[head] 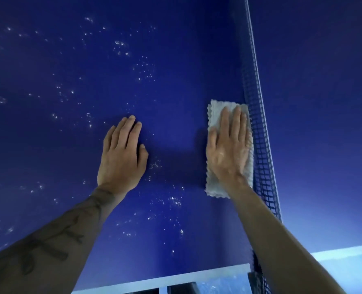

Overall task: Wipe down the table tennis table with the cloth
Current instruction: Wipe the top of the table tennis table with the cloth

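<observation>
Blue table tennis surface: dotted with pale specks, perhaps droplets, across its left, far and near parts; white edge line at the near side
Net: blue mesh with a white top band, running near to far along the right
Cloth: pale folded oblong, long axis near to far, flat on the surface just beside the net's foot
Right hand: flat on the cloth, fingers straight and pointing far, pressing rather than gripping
Left hand: released, palm down on the bare surface, left of the cloth and apart from it
Judgement: the specks lie left of the cloth, so the next stroke likely runs leftward, broadside to the cloth's long axis
</observation>
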The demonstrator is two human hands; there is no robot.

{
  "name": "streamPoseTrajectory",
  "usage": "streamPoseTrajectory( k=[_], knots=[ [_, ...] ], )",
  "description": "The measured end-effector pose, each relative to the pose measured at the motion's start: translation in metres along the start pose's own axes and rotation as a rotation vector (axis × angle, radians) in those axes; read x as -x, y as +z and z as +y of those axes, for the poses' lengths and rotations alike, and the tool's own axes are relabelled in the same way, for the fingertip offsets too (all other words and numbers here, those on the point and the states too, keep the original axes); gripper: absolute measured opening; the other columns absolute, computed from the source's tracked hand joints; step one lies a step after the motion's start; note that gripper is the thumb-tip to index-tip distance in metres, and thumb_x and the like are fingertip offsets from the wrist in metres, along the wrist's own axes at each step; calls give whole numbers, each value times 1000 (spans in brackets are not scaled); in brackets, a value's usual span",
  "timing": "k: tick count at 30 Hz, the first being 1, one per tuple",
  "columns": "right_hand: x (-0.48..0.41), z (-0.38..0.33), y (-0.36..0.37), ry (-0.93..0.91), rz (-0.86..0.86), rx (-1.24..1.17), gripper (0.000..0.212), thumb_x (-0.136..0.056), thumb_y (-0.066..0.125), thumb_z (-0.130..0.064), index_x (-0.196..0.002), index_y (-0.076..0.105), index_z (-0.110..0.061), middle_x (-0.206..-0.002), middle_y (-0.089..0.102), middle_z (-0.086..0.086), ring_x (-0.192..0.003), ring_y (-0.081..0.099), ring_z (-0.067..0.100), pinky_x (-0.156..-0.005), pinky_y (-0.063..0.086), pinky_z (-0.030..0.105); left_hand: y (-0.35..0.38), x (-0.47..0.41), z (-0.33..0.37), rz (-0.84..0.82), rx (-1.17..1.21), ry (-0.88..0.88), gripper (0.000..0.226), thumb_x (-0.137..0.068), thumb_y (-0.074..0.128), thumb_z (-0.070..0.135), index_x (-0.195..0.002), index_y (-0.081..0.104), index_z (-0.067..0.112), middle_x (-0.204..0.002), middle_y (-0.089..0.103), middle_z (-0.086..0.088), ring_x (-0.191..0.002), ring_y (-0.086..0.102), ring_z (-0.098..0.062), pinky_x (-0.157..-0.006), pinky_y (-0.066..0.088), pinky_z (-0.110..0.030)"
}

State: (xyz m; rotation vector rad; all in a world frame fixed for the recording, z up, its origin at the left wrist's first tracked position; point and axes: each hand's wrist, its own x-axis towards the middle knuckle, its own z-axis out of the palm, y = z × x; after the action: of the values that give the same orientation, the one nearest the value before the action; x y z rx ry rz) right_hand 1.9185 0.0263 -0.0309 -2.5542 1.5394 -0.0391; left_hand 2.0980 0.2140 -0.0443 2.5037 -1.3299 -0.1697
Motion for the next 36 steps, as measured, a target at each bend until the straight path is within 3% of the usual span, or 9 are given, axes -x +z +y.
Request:
streamPoseTrajectory(
  k=[3, 7, 11, 15, 21, 26, 29, 33, 36],
  knots=[
    [16, -45, 10, -133, -40, 11, 66, -114, 17, -44, -171, 11, -11, -177, 7, 18, -165, 3, 34, -135, 7, 50, 0, 0, 1, 1, -10, 1, 54, -105, 37, 23, -154, 43, 0, -167, 35, -13, -157, 29, -30, -131, 18, -48],
    [81, -31, 17, -421, -111, 29, 64, -114, 21, -43, -171, 10, -17, -178, 6, 11, -166, 1, 27, -134, 10, 48, -6, 7, 1, -6, -43, 19, 53, -108, 36, 22, -155, 43, -2, -167, 36, -16, -156, 32, -33, -130, 20, -50],
    [61, 20, 3, -218, -121, 42, 66, -114, 21, -44, -171, 10, -13, -178, 5, 15, -166, 0, 31, -134, 9, 49, -16, 57, 3, 25, -12, -123, 55, -107, 35, 24, -157, 39, 2, -168, 33, -12, -158, 28, -28, -131, 17, -46],
    [40, -27, 6, -15, -63, -16, 67, -114, 16, -44, -171, 4, -12, -178, 0, 16, -165, -3, 33, -134, 6, 52, -11, 103, 5, 44, -70, -158, 55, -105, 37, 22, -154, 43, -2, -165, 38, -18, -153, 36, -35, -128, 24, -51],
    [116, -49, 20, -439, -148, -27, 63, -114, 19, -45, -171, 11, -20, -179, 5, 9, -166, -2, 26, -135, 7, 46, 0, 113, 1, 13, -88, -164, 60, -105, 32, 27, -159, 37, 3, -169, 31, -13, -158, 25, -30, -132, 12, -44],
    [78, 32, -3, -214, -142, 12, 65, -115, 25, -43, -171, 12, -13, -177, 4, 16, -165, -1, 33, -134, 8, 49, -1, 114, 1, 27, -61, -179, 60, -105, 33, 28, -159, 38, 3, -169, 32, -12, -158, 25, -30, -132, 10, -43],
    [57, 15, -2, -61, -82, -5, 67, -114, 22, -43, -170, 10, -10, -177, 5, 21, -165, 1, 36, -134, 10, 52, 0, 113, 1, 36, -61, -177, 59, -105, 34, 27, -158, 40, 2, -168, 33, -13, -158, 26, -30, -132, 11, -43],
    [112, -29, 15, -317, -117, 1, 65, -114, 20, -45, -171, 11, -15, -178, 9, 14, -166, 3, 31, -134, 11, 51, 0, 114, 0, 41, -52, -174, 58, -105, 33, 27, -157, 39, 2, -169, 32, -13, -158, 27, -31, -131, 15, -47],
    [144, -1, 11, -425, -131, 18, 64, -114, 25, -44, -171, 17, -17, -178, 12, 11, -166, 6, 27, -133, 15, 50, 0, 115, 0, 47, -38, -178, 57, -105, 33, 26, -158, 38, 4, -169, 31, -10, -158, 25, -30, -132, 13, -45]
  ],
)
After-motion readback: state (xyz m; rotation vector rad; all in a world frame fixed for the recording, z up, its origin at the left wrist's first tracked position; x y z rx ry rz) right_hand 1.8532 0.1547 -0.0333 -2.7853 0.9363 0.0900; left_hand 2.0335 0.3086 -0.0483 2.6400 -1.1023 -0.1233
